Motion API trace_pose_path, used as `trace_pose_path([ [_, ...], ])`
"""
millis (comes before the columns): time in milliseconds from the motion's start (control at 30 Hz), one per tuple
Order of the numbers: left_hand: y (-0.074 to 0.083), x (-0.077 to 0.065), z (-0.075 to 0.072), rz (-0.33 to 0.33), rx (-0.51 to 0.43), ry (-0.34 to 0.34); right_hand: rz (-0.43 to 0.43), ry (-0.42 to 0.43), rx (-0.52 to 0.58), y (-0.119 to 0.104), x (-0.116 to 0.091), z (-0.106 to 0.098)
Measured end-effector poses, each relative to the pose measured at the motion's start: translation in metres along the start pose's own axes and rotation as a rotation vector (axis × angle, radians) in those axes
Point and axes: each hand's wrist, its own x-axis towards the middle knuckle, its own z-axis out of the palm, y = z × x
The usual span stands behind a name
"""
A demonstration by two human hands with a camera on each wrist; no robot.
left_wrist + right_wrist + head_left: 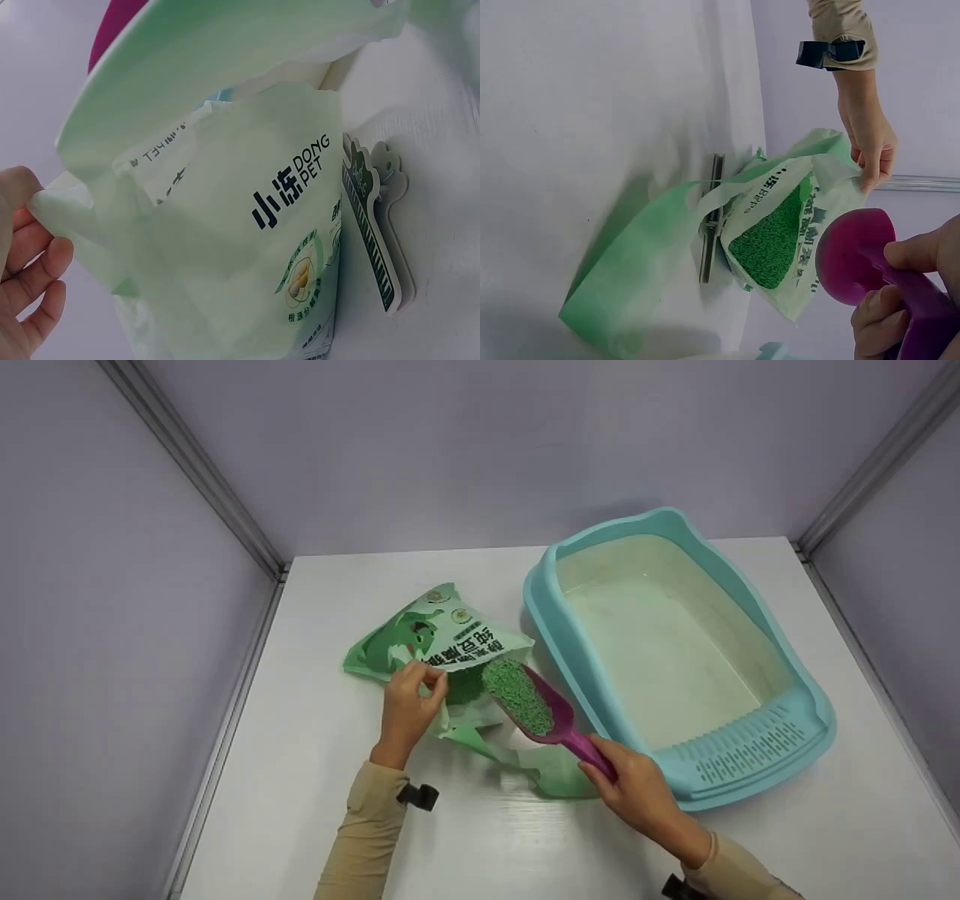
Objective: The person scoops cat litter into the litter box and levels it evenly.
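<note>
The left hand (pixel 409 706) pinches the edge of an opened green-and-white bag of cat litter (pixel 480 619) between thumb and fingers. Inside the bag's mouth, green litter pellets (pixel 769 244) show in the right wrist view. The right hand (pixel 637 789) grips the handle of a purple litter scoop (pixel 557 712). Heaped green pellets (pixel 517 696) fill the scoop, which is raised beside the bag's mouth, between bag and tray. Its underside faces the right wrist camera.
A light-blue litter tray (pixel 585 679) with a slotted front ledge stands on the white table (pixel 480 847), right of the bag. A flat clip (pixel 371 225) lies beside the bag. The bag's torn green flap (pixel 562 772) stretches towards the tray. Grey walls (pixel 480 457) enclose the table.
</note>
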Motion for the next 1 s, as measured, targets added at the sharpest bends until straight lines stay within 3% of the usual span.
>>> trace_pose_path([
  [333, 0.001, 0.0, -0.002, -0.006, -0.003, -0.002, 0.071, 0.02, -0.007, 0.009, 0.016, -0.03],
  [700, 0.002, -0.001, -0.003, -0.018, 0.009, -0.02, 0.124, 0.108, -0.038, 0.032, 0.03, -0.069],
  [1000, 0.0, -0.002, -0.002, -0.013, 0.015, -0.023, 0.171, 0.131, -0.058, 0.044, 0.035, -0.079],
])
